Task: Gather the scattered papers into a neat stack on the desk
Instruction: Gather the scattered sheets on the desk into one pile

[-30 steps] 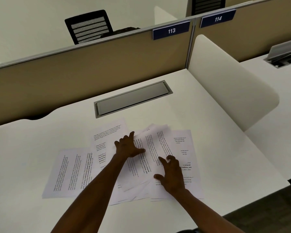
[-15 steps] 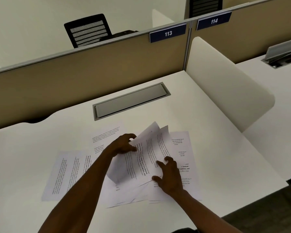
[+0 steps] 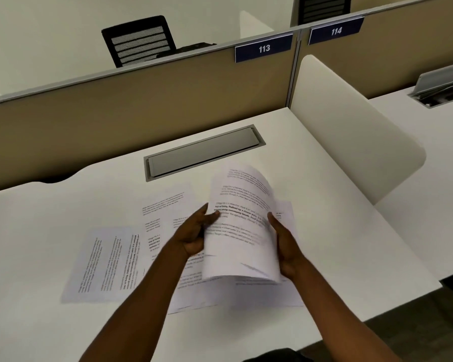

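Observation:
A bundle of printed white papers (image 3: 239, 231) is raised off the white desk (image 3: 338, 231), its top edge curling away from me. My left hand (image 3: 194, 235) grips its left edge and my right hand (image 3: 284, 242) presses its right edge. More printed sheets lie flat underneath and to the left: one sheet (image 3: 107, 262) at the far left, another sheet (image 3: 165, 205) behind it, and sheets under the bundle (image 3: 259, 293). My forearms hide part of them.
A grey cable-tray lid (image 3: 203, 152) is set into the desk behind the papers. A tan partition (image 3: 141, 105) with a "113" sign (image 3: 263, 49) closes the back. A white side divider (image 3: 351, 126) stands on the right. The desk's front edge is close.
Both hands went from lying flat on the spread papers to gripping a bundle by its sides. The bundle has lifted off the desk and stands more upright.

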